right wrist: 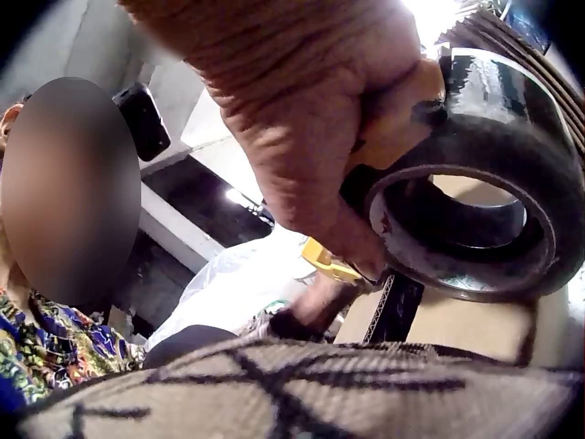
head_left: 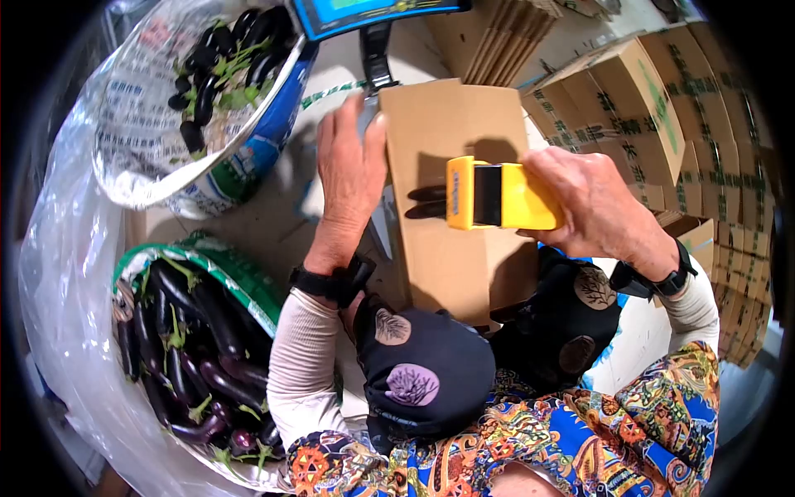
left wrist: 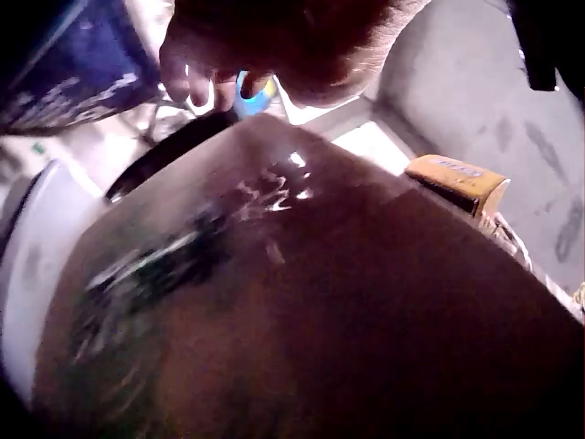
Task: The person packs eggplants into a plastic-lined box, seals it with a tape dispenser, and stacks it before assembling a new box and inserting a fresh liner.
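My right hand [head_left: 592, 199] grips a yellow tape dispenser [head_left: 530, 199] above a brown cardboard box [head_left: 447, 273] in front of my knees. In the right wrist view that hand [right wrist: 292, 119] is curled round the dispenser, beside a wide dark tape roll [right wrist: 548, 183]. My left hand [head_left: 349, 161] is raised at the box's left edge, fingers extended; whether it touches the cardboard I cannot tell. Two dark elongated shapes [head_left: 426, 203] show on the box beside the dispenser. The left wrist view has the left hand [left wrist: 292, 46] over a box face [left wrist: 366, 302] with shiny reflections.
Eggplants [head_left: 207, 306] fill a green-and-white sack [head_left: 240, 277] at lower left. A white-lined container [head_left: 132, 132] at upper left holds more eggplants. A blue-framed device [head_left: 373, 18] stands behind the box. Flattened cardboard [head_left: 509, 41] and stacked boxes [head_left: 704, 108] are at the right.
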`<act>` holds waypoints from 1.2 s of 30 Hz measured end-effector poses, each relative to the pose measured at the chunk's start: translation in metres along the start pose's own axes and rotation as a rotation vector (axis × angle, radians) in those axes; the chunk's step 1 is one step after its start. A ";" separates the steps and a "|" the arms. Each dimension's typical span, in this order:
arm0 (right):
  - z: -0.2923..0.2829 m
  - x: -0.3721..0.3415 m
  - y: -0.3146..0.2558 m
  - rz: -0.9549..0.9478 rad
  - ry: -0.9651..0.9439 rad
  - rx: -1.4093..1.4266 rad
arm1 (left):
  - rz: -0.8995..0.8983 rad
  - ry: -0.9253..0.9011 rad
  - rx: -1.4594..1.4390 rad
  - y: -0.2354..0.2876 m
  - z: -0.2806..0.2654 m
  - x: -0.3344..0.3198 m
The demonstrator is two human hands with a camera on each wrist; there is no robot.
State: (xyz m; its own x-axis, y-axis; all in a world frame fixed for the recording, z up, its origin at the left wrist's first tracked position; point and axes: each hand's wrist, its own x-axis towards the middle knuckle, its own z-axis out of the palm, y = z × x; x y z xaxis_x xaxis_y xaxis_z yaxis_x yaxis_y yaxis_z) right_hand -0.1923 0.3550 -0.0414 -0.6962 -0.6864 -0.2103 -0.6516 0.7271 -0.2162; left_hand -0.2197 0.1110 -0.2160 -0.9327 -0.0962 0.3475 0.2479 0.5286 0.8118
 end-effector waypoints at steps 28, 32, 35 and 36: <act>0.023 -0.030 0.031 -0.070 0.104 0.064 | 0.698 -0.291 0.650 0.022 0.045 0.047; 0.031 -0.063 0.059 -0.007 0.076 0.149 | 0.751 -0.280 0.612 0.015 0.046 0.046; 0.040 -0.080 0.074 0.016 0.091 0.223 | 0.716 -0.277 0.555 0.014 0.043 0.049; 0.044 -0.086 0.080 0.013 0.101 0.244 | 0.696 -0.281 0.539 0.017 0.041 0.049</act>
State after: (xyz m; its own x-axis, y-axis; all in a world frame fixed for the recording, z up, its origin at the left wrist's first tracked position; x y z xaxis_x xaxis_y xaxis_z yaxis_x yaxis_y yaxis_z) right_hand -0.1715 0.4720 -0.0826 -0.7387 -0.6630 -0.1215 -0.5587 0.7031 -0.4400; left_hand -0.2716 0.1499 -0.2046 -0.6656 0.5619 0.4911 0.6873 0.7180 0.1100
